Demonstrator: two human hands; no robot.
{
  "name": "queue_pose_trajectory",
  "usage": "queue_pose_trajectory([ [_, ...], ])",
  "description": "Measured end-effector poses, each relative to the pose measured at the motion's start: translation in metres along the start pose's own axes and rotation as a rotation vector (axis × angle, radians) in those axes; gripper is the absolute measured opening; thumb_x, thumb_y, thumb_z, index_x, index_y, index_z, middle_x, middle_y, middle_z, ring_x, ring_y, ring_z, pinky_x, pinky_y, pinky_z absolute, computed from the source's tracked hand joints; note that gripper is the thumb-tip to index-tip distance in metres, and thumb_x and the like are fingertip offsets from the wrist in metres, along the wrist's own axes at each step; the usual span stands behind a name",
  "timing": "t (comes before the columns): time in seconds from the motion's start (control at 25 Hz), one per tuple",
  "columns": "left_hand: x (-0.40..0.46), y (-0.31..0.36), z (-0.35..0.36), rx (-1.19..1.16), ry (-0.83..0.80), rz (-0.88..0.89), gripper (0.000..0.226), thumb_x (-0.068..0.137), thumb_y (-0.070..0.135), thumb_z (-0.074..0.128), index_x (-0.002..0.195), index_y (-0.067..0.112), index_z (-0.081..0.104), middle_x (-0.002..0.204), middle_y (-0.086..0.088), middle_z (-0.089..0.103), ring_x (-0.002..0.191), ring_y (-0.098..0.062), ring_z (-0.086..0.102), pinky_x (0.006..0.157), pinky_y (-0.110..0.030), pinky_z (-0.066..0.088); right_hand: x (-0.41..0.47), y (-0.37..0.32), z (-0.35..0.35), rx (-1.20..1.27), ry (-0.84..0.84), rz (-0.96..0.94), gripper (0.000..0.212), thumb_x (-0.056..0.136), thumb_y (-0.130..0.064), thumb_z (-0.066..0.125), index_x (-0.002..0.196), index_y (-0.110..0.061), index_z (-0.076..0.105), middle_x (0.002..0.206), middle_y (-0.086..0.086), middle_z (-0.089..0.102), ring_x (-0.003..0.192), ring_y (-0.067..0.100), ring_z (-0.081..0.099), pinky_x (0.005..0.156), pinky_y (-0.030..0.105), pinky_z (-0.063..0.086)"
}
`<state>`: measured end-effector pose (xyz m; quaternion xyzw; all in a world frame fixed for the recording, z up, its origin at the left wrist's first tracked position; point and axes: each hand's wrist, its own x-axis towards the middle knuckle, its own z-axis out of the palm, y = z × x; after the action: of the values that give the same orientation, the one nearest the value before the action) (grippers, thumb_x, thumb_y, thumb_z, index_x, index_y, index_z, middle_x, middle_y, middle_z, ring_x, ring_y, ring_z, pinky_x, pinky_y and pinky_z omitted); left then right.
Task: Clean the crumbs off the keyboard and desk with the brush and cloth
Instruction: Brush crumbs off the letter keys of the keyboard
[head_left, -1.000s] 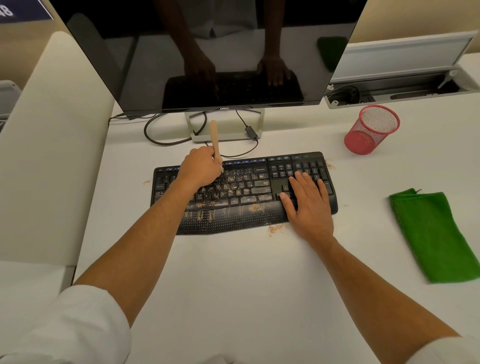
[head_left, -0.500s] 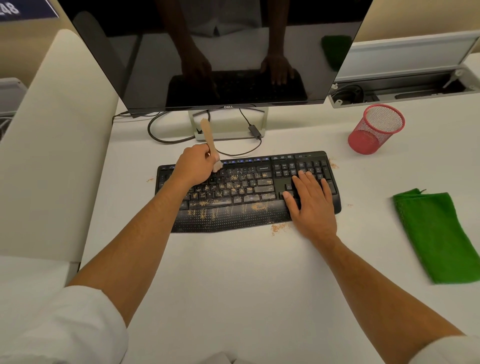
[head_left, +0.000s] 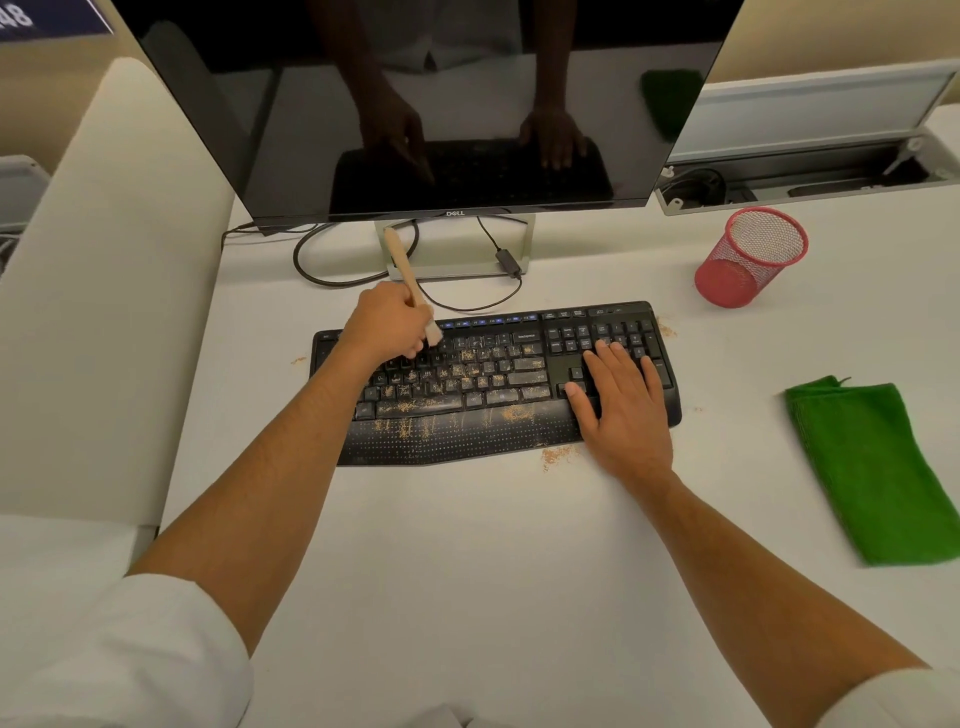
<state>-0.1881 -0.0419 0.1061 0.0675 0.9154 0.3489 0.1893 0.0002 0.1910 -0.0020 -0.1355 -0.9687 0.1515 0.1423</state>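
Left hand with fingers curled closed around the wooden handle of the brush; the handle projects up and away past the knuckles, and the pale bristles meet the upper key rows of the black keyboard. Right hand lies flat on the keyboard's right end, fingers spread, gripping nothing. Crumbs dot the keys, the palm rest and the white worktop. The green cloth lies folded well to the right, apart from both hands.
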Motion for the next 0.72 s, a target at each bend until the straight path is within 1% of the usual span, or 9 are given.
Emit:
queue_pose_trajectory([
  [0.12, -0.0014, -0.0024, 0.0078, -0.031, 0.071, 0.032, 0.02, 0.1, 0.019, 0.054, 0.104, 0.002, 0.064, 0.086, -0.013, 0.069, 0.063, -0.019, 0.068, 0.054, -0.023, 0.057, 0.0008, 0.0004, -0.0001, 0.008, 0.001, -0.001, 0.061, 0.103, -0.052, 0.032, 0.145, -0.013, 0.05, 0.153, 0.005, 0.046, 0.148, 0.019, 0.031, 0.125, 0.045, 0.011],
  [0.2, -0.0013, -0.0034, 0.0104, 0.019, -0.016, 0.002, 0.018, 0.099, 0.017, 0.055, 0.1, 0.001, 0.064, 0.083, -0.014, 0.071, 0.065, -0.024, 0.071, 0.06, -0.03, 0.06, 0.0003, 0.0002, -0.0004, 0.001, -0.001, -0.003, 0.06, 0.103, -0.052, 0.032, 0.144, -0.012, 0.05, 0.153, 0.006, 0.046, 0.148, 0.02, 0.031, 0.125, 0.045, 0.011],
  [0.32, -0.001, -0.0009, 0.0039, 0.092, -0.236, -0.074, 0.016, 0.095, 0.011, 0.059, 0.094, -0.004, 0.065, 0.08, -0.018, 0.072, 0.066, -0.028, 0.071, 0.069, -0.041, 0.063, 0.0006, -0.0001, -0.0008, -0.001, -0.004, -0.001, 0.06, 0.103, -0.052, 0.032, 0.145, -0.012, 0.05, 0.153, 0.006, 0.046, 0.148, 0.019, 0.03, 0.125, 0.045, 0.011],
  [0.4, 0.0014, -0.0001, 0.0005, 0.056, -0.201, -0.075, 0.016, 0.095, 0.011, 0.058, 0.096, -0.004, 0.066, 0.079, -0.017, 0.072, 0.066, -0.028, 0.073, 0.069, -0.039, 0.063, 0.0012, -0.0005, -0.001, 0.003, -0.006, -0.001, 0.06, 0.103, -0.052, 0.031, 0.145, -0.013, 0.05, 0.153, 0.006, 0.046, 0.148, 0.02, 0.03, 0.125, 0.045, 0.011],
  [0.48, 0.0012, 0.0001, 0.0024, -0.021, -0.07, -0.029, 0.018, 0.097, 0.014, 0.057, 0.102, -0.001, 0.065, 0.079, -0.014, 0.071, 0.067, -0.025, 0.072, 0.064, -0.033, 0.062, 0.001, -0.0005, -0.0013, 0.001, -0.006, -0.002, 0.06, 0.103, -0.052, 0.031, 0.145, -0.013, 0.049, 0.153, 0.006, 0.046, 0.148, 0.02, 0.031, 0.125, 0.045, 0.011],
  [0.56, -0.0001, -0.0013, 0.0064, -0.027, 0.055, 0.042, 0.021, 0.099, 0.019, 0.055, 0.105, 0.002, 0.064, 0.081, -0.013, 0.07, 0.07, -0.026, 0.071, 0.067, -0.038, 0.062, 0.0009, -0.0002, -0.0012, -0.001, -0.003, -0.004, 0.06, 0.103, -0.052, 0.031, 0.145, -0.013, 0.049, 0.153, 0.006, 0.046, 0.148, 0.02, 0.031, 0.125, 0.045, 0.011],
  [0.6, -0.0001, -0.0036, 0.0085, 0.011, 0.072, 0.057, 0.021, 0.099, 0.02, 0.054, 0.104, 0.002, 0.065, 0.082, -0.013, 0.07, 0.071, -0.027, 0.071, 0.07, -0.042, 0.061, 0.0007, -0.0002, -0.0011, -0.002, -0.004, -0.004, 0.06, 0.103, -0.052, 0.031, 0.145, -0.013, 0.049, 0.153, 0.006, 0.046, 0.148, 0.02, 0.031, 0.125, 0.045, 0.011],
  [0.64, -0.0005, -0.0051, 0.0093, 0.046, 0.043, 0.051, 0.021, 0.098, 0.02, 0.054, 0.102, 0.002, 0.065, 0.081, -0.013, 0.07, 0.07, -0.028, 0.071, 0.07, -0.044, 0.061, 0.0008, -0.0003, -0.0009, -0.003, -0.005, -0.004, 0.06, 0.103, -0.052, 0.032, 0.145, -0.013, 0.049, 0.153, 0.006, 0.046, 0.148, 0.02, 0.031, 0.125, 0.045, 0.011],
  [0.72, -0.0023, -0.0036, 0.0081, 0.087, -0.116, -0.005, 0.018, 0.097, 0.015, 0.055, 0.098, 0.0, 0.065, 0.077, -0.013, 0.07, 0.065, -0.025, 0.072, 0.063, -0.037, 0.062, 0.0008, -0.0004, 0.0, -0.008, -0.002, -0.005, 0.06, 0.103, -0.051, 0.032, 0.145, -0.012, 0.05, 0.153, 0.006, 0.046, 0.148, 0.02, 0.03, 0.125, 0.045, 0.011],
])
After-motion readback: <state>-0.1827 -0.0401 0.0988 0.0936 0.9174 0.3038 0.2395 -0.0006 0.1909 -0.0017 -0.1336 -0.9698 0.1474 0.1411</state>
